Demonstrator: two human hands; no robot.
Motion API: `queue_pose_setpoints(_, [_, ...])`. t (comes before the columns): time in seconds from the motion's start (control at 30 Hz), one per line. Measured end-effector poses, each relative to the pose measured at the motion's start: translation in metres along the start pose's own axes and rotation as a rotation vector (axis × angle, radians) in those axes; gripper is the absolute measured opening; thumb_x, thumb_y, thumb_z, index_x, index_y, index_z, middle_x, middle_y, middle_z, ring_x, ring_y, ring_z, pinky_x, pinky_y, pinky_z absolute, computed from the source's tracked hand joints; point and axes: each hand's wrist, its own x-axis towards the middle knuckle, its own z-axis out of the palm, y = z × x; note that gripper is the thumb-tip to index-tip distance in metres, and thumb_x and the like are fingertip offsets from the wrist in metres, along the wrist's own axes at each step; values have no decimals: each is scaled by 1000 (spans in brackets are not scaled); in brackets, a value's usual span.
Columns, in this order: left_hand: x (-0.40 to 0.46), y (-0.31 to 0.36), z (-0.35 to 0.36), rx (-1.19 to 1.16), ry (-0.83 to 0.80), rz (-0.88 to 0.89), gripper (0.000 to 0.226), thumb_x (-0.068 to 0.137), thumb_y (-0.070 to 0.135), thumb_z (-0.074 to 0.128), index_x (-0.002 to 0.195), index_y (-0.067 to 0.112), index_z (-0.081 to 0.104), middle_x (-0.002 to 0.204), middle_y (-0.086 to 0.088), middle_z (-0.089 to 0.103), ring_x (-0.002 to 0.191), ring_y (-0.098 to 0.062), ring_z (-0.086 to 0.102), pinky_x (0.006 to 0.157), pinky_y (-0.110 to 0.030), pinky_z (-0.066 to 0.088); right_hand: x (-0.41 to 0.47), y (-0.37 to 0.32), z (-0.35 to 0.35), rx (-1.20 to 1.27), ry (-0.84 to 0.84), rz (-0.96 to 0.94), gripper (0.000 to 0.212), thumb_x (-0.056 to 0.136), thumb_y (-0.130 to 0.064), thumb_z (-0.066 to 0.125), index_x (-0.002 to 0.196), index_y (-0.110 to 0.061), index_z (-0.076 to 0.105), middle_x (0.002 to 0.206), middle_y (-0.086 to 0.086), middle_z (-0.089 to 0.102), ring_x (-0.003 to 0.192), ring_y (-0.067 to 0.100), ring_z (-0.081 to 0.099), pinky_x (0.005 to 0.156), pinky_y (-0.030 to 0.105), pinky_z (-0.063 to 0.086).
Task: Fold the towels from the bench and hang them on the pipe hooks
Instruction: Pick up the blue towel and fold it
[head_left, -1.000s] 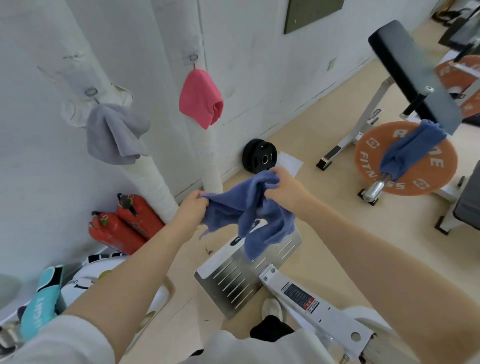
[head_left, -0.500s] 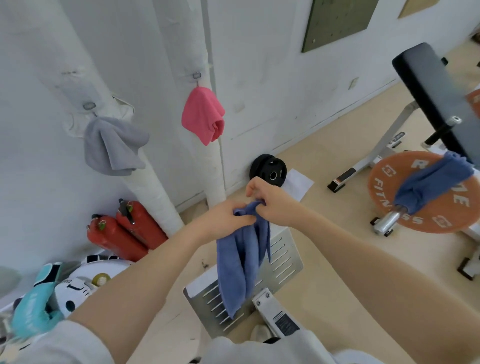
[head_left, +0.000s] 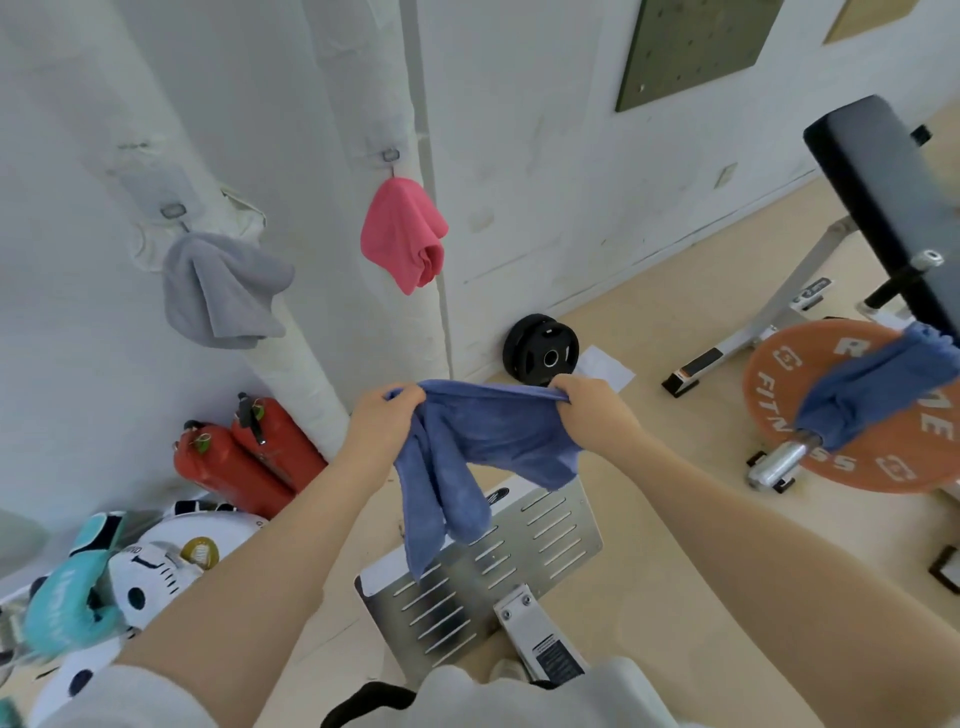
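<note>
A blue towel (head_left: 483, 441) is stretched between my hands at chest height, its upper edge taut and the rest hanging in folds. My left hand (head_left: 387, 418) grips its left corner and my right hand (head_left: 589, 410) grips its right corner. On the white pipes behind, a grey towel (head_left: 218, 288) hangs under one hook (head_left: 173, 210) and a pink towel (head_left: 405, 234) hangs under another hook (head_left: 390, 155). A second blue towel (head_left: 878, 384) is draped over a barbell sleeve at the right, below the black bench pad (head_left: 883, 202).
Two red fire extinguishers (head_left: 249, 457) lie at the foot of the pipes. A black weight plate (head_left: 540, 353) leans on the wall. An orange plate (head_left: 810, 415) sits at the right. A slotted metal footplate (head_left: 488, 566) is below my hands; teal boxing gloves (head_left: 67, 597) lie at lower left.
My hands were together with the towel hanging doubled; they have moved apart and spread its upper edge wide. The view has tilted up slightly.
</note>
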Motion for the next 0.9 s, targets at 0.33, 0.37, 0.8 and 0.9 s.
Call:
queue_pose_setpoints(0.33, [-29,19,61,776,-428,405,27,88,12,47,63,17,39,59,0,43,60,-16,38,55,-25,31,-12,-37,-18,-161,-130,-243,28,84,-21,52,61,-12,41,57,4,41,67,23,44,55,29,33])
queue_pose_setpoints(0.37, [-27,17,60,822,-413,375,31,90,15,45,60,17,37,60,-2,43,59,-17,38,57,-27,33,-13,-32,-21,-130,-124,-239,31,84,-24,54,60,-12,40,56,4,43,62,23,45,51,28,31])
queue_pose_setpoints(0.8, [-8,6,42,928,-401,114,48,90,15,48,133,8,29,92,-10,55,84,-22,51,78,-35,43,-22,3,-36,432,-164,-26,17,85,-4,44,90,-16,54,60,5,49,44,15,42,42,22,34])
queue_pose_setpoints(0.9, [-2,5,34,971,-335,74,12,87,11,44,93,3,51,75,-21,51,63,-17,41,61,-30,38,-22,2,-37,393,-229,4,17,83,-3,48,75,-11,59,63,8,55,46,16,52,43,19,44])
